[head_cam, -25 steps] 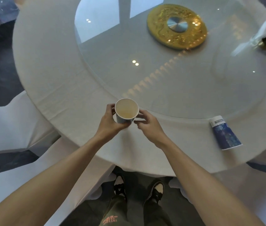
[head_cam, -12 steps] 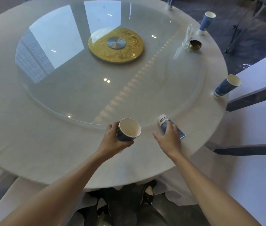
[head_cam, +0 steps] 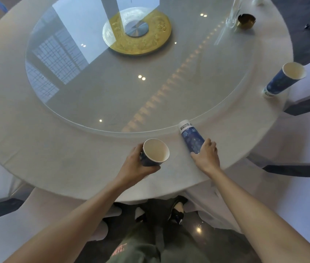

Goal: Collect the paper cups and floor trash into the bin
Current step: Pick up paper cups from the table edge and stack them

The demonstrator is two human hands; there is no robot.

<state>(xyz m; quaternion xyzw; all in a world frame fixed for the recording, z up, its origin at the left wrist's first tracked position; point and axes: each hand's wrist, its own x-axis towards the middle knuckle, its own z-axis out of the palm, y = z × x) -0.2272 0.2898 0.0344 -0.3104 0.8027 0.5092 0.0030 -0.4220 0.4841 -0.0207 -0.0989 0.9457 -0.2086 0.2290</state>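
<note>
Now: left hand [head_cam: 137, 166], grip clamped round an upright paper cup [head_cam: 155, 153] above the tabletop's [head_cam: 55, 154] near edge; right hand [head_cam: 206, 155], grip closing on a toppled cup [head_cam: 191, 136] beside it; third cup [head_cam: 283, 78] at right edge.

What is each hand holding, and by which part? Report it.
The left hand grips an upright paper cup around its side wall. The right hand closes on the wide end of a cup lying on its side, on the table.
</note>
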